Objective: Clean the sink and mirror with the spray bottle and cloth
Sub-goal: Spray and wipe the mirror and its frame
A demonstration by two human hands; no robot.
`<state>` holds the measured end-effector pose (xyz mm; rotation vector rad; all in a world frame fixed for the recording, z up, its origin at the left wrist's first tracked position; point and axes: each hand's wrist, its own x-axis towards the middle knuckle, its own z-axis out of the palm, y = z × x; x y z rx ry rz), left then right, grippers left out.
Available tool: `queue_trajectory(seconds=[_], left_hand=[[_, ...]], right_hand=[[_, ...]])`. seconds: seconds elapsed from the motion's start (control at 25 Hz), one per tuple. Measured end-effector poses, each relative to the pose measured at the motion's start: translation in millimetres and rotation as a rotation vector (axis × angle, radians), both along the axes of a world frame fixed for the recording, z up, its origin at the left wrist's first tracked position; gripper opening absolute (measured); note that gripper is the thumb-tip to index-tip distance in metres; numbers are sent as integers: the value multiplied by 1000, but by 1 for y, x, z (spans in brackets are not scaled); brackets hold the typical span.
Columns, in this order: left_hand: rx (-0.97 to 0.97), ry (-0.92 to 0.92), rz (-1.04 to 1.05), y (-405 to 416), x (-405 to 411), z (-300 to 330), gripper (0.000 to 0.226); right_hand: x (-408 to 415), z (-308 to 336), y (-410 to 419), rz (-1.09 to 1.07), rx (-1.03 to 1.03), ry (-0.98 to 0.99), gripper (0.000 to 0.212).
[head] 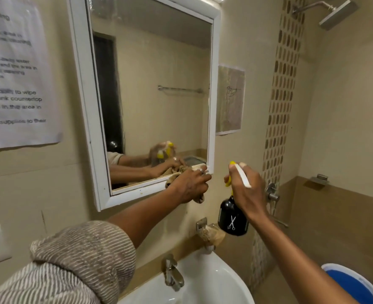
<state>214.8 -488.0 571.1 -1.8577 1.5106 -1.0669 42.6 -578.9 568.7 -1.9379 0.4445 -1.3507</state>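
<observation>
A white-framed mirror [154, 95] hangs on the beige wall above a white sink [214, 281]. My left hand [190, 186] presses a brownish cloth [199, 198] against the mirror frame's lower right corner. To the right of the mirror, my right hand [245, 187] grips a spray bottle [232, 218] with a black body, a white-and-yellow trigger head and a scissors mark. The bottle hangs upright above the sink's back edge, its nozzle toward the mirror. Both hands show in the mirror's reflection.
A chrome tap [172, 273] stands at the sink's back. A wrapped wall fitting [211, 234] sits under the bottle. A printed notice [16, 71] hangs left of the mirror, a small paper [230, 99] right. A blue bucket [354, 284] stands at lower right, a shower head [336, 14] above.
</observation>
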Motion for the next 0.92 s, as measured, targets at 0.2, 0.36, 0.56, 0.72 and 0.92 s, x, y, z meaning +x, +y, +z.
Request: queue_trajectory(seconds=[0.2, 0.36, 0.56, 0.72, 0.92], left_hand=[[-5, -27, 59, 38, -13, 5, 20], [3, -65, 71, 77, -13, 3, 16], [13, -101, 74, 124, -14, 2, 17], [16, -100, 91, 164, -15, 0, 21], [30, -42, 159, 209, -22, -3, 18]], right_hand=[[13, 21, 26, 34, -44, -49, 41], [16, 21, 54, 73, -28, -63, 42], [18, 13, 90, 121, -20, -54, 47], [15, 13, 118, 146, 5, -59, 46], [1, 7, 136, 157, 36, -39, 45]])
